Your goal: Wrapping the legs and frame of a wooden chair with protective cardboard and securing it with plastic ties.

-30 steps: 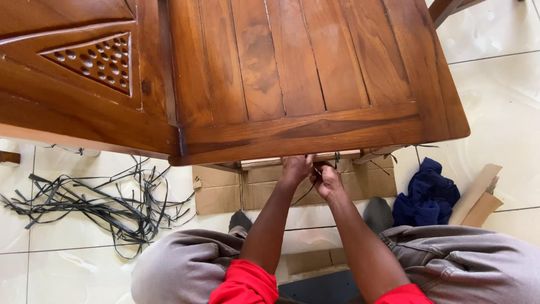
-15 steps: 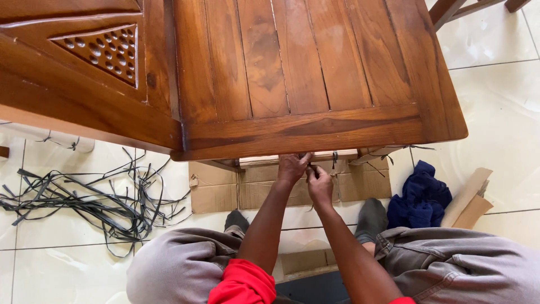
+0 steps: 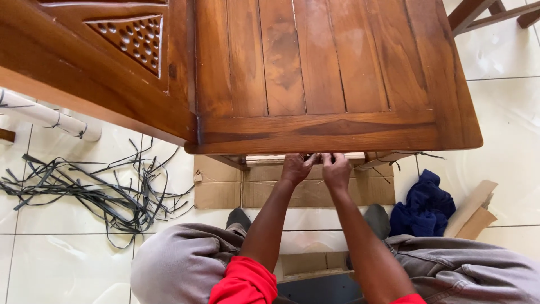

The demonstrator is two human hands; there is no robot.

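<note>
A dark brown wooden seat [image 3: 315, 67] of slatted boards fills the upper view. Under its front edge runs a pale rail [image 3: 264, 159]. My left hand [image 3: 297, 168] and my right hand [image 3: 336, 170] are side by side against that rail, knuckles toward me and fingers curled. Their fingertips are hidden beneath the seat edge, so what they grip does not show. A thin black strap [image 3: 402, 156] hangs from the rail to the right of my hands.
Flat cardboard [image 3: 219, 186] lies on the white tile floor below the seat. A tangle of black straps [image 3: 84, 191] lies at left, with a white wrapped tube [image 3: 45, 115] above it. At right are a blue cloth [image 3: 424, 205] and cardboard scraps [image 3: 475, 211].
My right hand has risen from below the rail, where it held a thin black strap, up beside the left hand. The view has shifted slightly.
</note>
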